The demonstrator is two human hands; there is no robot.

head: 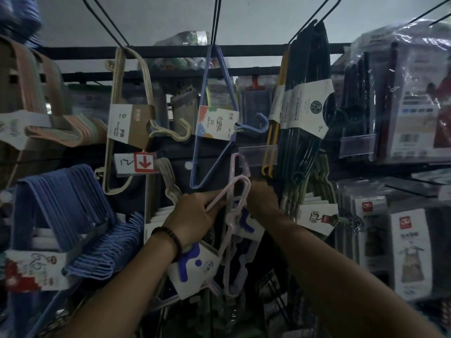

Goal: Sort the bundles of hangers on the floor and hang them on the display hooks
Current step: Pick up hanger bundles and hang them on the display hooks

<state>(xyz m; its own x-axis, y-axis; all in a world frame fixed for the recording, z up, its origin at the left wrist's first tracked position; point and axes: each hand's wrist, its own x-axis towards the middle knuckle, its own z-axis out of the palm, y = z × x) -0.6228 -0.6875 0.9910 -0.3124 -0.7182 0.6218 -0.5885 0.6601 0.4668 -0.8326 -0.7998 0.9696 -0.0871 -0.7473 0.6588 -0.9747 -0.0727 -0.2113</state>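
You hold a pink hanger bundle at the centre of the view, raised in front of a crowded display rack. It hangs roughly upright between your 2 hands, its looped top just below a blue hanger bundle that already hangs from a black wire hook. A white card with blue shapes wraps the pink bundle's lower part, near your left wrist.

Your left hand has its fingers curled around a pink wire at the left of the bundle, gripping it. A dark beaded bracelet circles that wrist. Your right hand reaches to the bundle's top loop from the right. Its fingers are hidden behind the hand in dim light, so I cannot tell whether they grip.

To the left of the blue bundle, a beige hanger bundle with a brown card hangs from another hook, and a red arrow tag sits just below the card. Further left, a thick stack of blue hangers fills the lower rack. To the right hang black hangers with white labels, yellow hangers beside them, and plastic-wrapped packages at the far right.
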